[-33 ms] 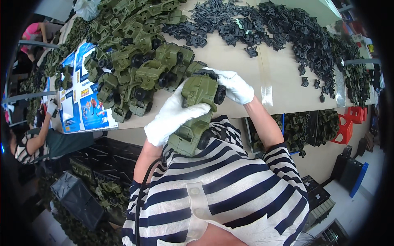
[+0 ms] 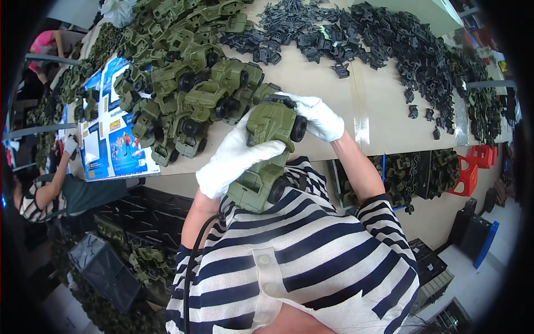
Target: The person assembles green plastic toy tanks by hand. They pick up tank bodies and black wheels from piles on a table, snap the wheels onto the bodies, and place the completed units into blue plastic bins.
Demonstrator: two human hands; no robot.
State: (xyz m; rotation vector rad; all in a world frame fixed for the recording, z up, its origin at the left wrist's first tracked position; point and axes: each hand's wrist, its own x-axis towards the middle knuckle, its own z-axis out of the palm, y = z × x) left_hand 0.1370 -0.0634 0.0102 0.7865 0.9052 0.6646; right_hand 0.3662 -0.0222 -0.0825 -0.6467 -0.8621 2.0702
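A green plastic toy jeep (image 2: 272, 123) with black wheels is held tilted just in front of my chest, over the table's near edge. My left hand (image 2: 225, 162), in a white glove, wraps round its middle with the thumb lying across the body. At the jeep's far end, my right hand (image 2: 318, 118), also gloved, has its fingers closed against a dark part by the front. Those fingertips are partly hidden behind the toy. Many similar green jeeps (image 2: 206, 99) lie heaped on the table close to my left hand.
Loose black plastic parts (image 2: 384, 36) spread over the far and right table (image 2: 334, 92). Printed blue cardboard (image 2: 119, 147) lies at left. Another person's gloved hand (image 2: 70, 146) is beside it. Crates of green parts (image 2: 400, 178) stand below, near a red stool (image 2: 466, 175).
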